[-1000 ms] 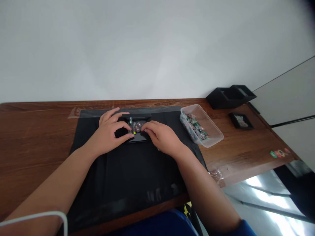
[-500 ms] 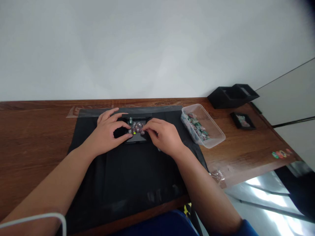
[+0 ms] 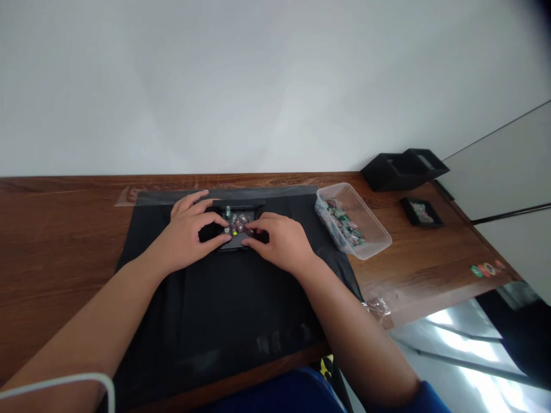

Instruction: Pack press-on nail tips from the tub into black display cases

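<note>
A small black tray lies on the black mat, holding several glossy, purplish-clear small pieces bunched together. One greenish piece sits at the tray's upper left, and a bright yellow spot shows low in the bunch. My left hand reaches in from the left; its thumb and forefinger close around a small piece with a heart mark, the other fingers raised. From the right, my right hand curves its thumb and forefinger around the bunch's right edge, at a small purplish piece partly hidden by the fingers.
To the right, a clear plastic box holds many small wrapped pieces. Beyond it are a black stepped holder and a small black tray with wrapped items. A crumpled clear bag and colourful round pieces lie near the table's right edge.
My right thumb has swung out and down to the tray's lower edge, so thumb and forefinger now stand around the bunch's right side. My left hand has barely moved.
</note>
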Demonstrator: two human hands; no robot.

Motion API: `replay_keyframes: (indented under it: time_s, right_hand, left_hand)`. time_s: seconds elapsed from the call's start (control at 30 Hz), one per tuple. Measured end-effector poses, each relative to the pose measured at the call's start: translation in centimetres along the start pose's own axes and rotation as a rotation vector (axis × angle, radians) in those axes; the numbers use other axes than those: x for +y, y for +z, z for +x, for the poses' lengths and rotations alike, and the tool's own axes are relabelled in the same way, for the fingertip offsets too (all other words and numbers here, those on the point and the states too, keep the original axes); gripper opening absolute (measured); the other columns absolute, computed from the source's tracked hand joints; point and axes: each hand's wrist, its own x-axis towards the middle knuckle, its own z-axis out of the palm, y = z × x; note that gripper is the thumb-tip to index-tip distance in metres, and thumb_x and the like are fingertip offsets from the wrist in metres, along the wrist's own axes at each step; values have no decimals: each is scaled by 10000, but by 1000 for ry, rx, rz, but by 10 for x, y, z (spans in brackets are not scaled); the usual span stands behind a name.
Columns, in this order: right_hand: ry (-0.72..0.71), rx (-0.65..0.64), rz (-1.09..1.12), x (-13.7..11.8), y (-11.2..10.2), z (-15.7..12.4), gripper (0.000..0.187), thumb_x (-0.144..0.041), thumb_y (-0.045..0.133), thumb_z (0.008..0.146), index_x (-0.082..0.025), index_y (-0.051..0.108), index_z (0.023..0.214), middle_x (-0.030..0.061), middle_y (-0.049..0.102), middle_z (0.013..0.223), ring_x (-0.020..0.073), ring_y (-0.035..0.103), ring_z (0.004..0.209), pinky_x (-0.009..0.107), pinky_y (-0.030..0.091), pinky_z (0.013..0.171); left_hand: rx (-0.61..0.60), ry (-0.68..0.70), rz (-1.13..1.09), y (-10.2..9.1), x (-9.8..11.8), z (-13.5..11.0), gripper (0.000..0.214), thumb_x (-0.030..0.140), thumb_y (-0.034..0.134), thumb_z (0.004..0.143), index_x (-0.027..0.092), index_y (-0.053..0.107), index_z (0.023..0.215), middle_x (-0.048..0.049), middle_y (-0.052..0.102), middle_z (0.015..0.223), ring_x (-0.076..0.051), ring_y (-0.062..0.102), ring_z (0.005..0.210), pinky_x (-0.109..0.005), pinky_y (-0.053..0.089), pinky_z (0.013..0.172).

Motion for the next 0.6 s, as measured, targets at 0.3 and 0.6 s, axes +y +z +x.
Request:
replay_keyframes:
  time_s: [0.3,0.6]
  right_hand:
    - [97,12,-37,0,0,3,202,-397,639,972,-268,795,971,5,737,922,147,640,786,271,345,623]
    - [74,55,18,12,-8,5,211,-409,650,960,-226,753,953,12,729,915,154,639,813,262,374,670]
  left_hand:
    - [-4,15,7,1,1,0,346,553,620,897,267,782,1005,-161,692,1218,-408,367,1468,-672,291,1151]
    - [-5,13,-4,2,-1,0,351,559,616,902,284,784,1039,-145,697,1218,-397,380,1455,-659,298,1151]
